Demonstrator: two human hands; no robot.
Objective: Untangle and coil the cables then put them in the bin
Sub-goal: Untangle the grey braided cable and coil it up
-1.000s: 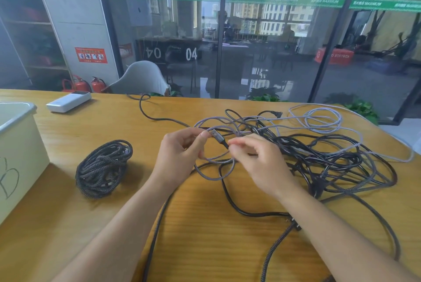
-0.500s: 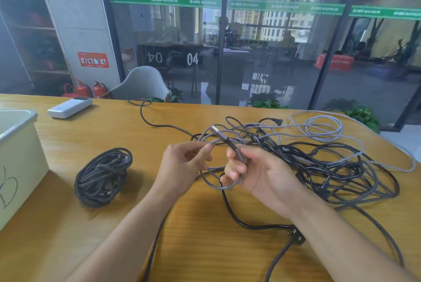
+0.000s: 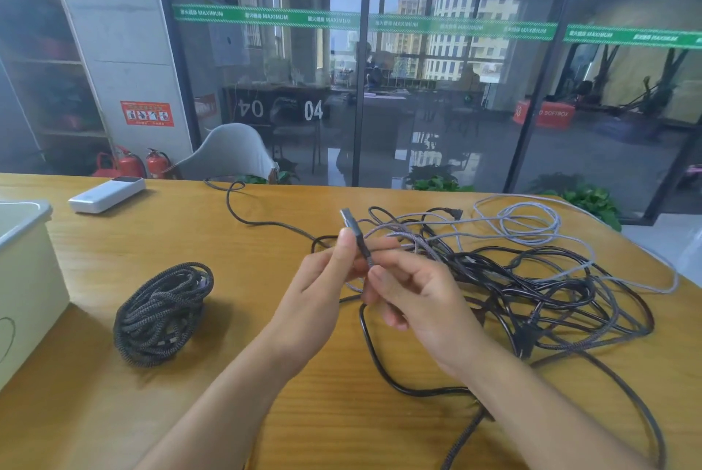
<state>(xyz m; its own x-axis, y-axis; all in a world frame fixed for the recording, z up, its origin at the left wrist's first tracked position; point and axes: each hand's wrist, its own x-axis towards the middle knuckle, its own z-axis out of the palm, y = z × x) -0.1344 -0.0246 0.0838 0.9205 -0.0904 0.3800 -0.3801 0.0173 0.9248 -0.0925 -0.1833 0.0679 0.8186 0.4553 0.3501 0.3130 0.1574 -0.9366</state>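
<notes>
A tangle of black and grey cables (image 3: 532, 279) sprawls over the right half of the wooden table. My left hand (image 3: 319, 298) pinches a grey braided cable just below its USB plug (image 3: 351, 224), which points up. My right hand (image 3: 418, 302) is beside it, palm up with fingers curled around the same grey cable. A finished coil of dark braided cable (image 3: 159, 314) lies on the table to the left. The cream bin (image 3: 22, 279) stands at the left edge, only partly in view.
A white power bank (image 3: 106, 194) lies at the back left of the table (image 3: 114, 249). One black cable end (image 3: 235, 200) trails toward the far edge. A light grey cable (image 3: 532, 222) loops at the back right. A white chair stands behind the table.
Both hands have lifted the grey cable's plug end up off the tangle. The plug now points upward between my fingers, and my right hand has turned palm up.
</notes>
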